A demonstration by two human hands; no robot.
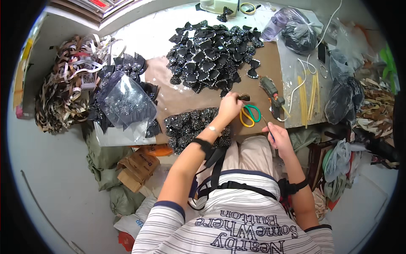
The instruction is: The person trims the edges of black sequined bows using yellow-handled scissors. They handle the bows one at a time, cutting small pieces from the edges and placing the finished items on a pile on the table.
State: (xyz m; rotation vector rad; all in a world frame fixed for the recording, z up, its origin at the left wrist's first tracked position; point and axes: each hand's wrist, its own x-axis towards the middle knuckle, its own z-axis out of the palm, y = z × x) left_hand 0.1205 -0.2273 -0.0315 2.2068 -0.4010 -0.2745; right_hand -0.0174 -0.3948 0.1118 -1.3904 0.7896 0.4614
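My left hand (229,106) is closed over the brown board, pinching a small dark piece (243,97) whose kind I cannot make out. Nearer the table's front edge, my right hand (280,139) grips a thin pointed tool (265,122) with a dark blue part. Between the hands lie scissors (246,120) with yellow and green handles. A glue gun (272,93) rests just beyond them, its cord trailing right. Beyond my left hand spreads a big heap of black bows (211,55) with shiny stones. Rows of black glittery bows (179,127) lie beside my left forearm.
At left, a clear plastic bag of black pieces (129,101) sits by a pile of ribbon scraps (63,84). Yellow glue sticks (311,99), a phone (322,53) and filled plastic bags (300,36) are at right. A cardboard box (137,167) stands below the table.
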